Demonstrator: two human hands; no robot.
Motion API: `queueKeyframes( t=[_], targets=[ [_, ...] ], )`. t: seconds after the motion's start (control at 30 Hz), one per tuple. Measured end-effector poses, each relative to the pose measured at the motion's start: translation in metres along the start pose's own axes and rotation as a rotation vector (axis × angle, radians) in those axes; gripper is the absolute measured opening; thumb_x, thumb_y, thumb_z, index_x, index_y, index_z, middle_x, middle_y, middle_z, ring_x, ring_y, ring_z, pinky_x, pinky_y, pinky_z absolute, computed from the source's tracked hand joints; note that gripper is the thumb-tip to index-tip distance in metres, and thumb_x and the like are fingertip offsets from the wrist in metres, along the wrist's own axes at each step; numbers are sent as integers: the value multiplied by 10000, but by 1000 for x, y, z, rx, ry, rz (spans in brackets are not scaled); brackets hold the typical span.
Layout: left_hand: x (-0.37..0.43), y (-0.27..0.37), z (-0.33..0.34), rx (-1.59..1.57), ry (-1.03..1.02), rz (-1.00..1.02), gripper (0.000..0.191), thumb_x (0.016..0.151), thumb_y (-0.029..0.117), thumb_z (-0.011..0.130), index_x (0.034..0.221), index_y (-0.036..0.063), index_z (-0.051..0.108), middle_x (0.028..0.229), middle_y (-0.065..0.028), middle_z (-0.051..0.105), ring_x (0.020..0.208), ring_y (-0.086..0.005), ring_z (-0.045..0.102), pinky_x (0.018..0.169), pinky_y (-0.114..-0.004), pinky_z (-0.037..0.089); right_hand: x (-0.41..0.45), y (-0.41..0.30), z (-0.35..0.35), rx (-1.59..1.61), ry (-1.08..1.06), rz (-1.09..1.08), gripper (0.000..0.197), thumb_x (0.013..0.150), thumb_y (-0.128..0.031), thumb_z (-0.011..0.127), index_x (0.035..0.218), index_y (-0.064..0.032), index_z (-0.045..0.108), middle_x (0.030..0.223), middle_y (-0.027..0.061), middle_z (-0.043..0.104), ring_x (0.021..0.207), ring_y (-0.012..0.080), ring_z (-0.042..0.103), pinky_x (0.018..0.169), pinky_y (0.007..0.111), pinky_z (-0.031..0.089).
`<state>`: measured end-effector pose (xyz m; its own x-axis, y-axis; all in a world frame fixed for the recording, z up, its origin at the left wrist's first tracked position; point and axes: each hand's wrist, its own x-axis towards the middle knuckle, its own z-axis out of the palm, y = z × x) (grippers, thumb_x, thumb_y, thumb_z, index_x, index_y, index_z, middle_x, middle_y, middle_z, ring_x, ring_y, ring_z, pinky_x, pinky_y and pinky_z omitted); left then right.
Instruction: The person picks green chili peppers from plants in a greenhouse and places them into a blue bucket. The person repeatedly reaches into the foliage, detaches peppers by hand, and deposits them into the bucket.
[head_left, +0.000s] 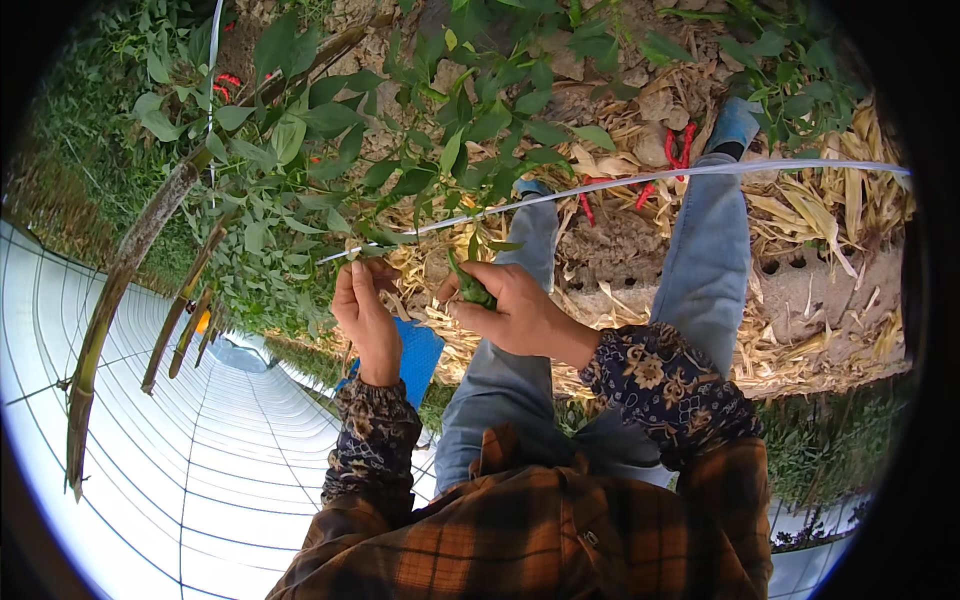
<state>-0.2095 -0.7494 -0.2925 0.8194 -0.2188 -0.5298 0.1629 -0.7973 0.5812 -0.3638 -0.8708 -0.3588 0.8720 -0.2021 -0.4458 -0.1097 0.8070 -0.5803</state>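
Note:
Before me stand leafy green pepper plants (465, 135) with a white string (585, 186) stretched along them. My left hand (367, 307) is raised at the string's left end beside the leaves, thumb and forefinger pinched together; whether a stem or the string lies between the fingertips is too small to tell. A green pepper (471, 285) is in my right hand (510, 304), held between thumb and fingers, with its stem end up near some small leaves. The two hands are apart, a short gap between them.
Red peppers (679, 150) lie on the soil near my right shoe (735, 124). Dry husks (817, 217) cover the ground. Leaning wooden poles (124, 262) stand at the left, and a blue mesh-like object (420, 356) is behind my left wrist. Holed bricks (810, 274) edge the bed.

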Motion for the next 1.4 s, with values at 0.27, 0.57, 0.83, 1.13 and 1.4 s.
queueKeyframes(
  t=[0.27, 0.57, 0.83, 1.13, 1.4],
  targets=[
    [125, -121, -43, 90, 112, -70, 157, 954, 175, 625, 972, 21, 598, 821, 5, 586, 671, -102, 480, 569, -333, 370, 4, 22, -17, -292, -216, 224, 496, 908, -489, 589, 838, 0, 641, 731, 214, 616, 724, 389, 611, 652, 470, 464],
    [139, -146, -38, -201, 175, -27, 220, 974, 228, 588, 1049, 22, 607, 845, -24, 597, 632, -129, 448, 582, -335, 363, 11, 27, -17, -474, -190, 216, 443, 893, -430, 615, 826, 8, 627, 751, 223, 619, 740, 407, 607, 661, 479, 462],
    [82, -35, -98, 293, 285, 453, 111, 1026, 124, 471, 1030, 17, 502, 934, -74, 620, 710, -102, 499, 630, -291, 450, 12, 9, -15, -120, -40, 58, 220, 867, -113, 565, 1020, -10, 685, 808, 112, 654, 714, 160, 597, 659, 298, 456],
    [-52, 55, 10, 127, -356, 170, 101, 886, -43, 611, 946, 4, 545, 981, -91, 614, 847, -125, 569, 771, -258, 470, 7, 8, 12, -38, -144, -232, 475, 760, -316, 754, 1089, 3, 629, 972, 177, 643, 872, 358, 624, 751, 442, 493],
    [-3, -15, 37, 73, -336, 9, 138, 924, 40, 620, 1052, 1, 588, 1044, -56, 618, 855, -82, 558, 743, -233, 451, -19, 27, -28, -440, -340, 293, 304, 806, -281, 655, 801, 23, 644, 739, 230, 616, 753, 411, 616, 680, 495, 476]
  ],
)
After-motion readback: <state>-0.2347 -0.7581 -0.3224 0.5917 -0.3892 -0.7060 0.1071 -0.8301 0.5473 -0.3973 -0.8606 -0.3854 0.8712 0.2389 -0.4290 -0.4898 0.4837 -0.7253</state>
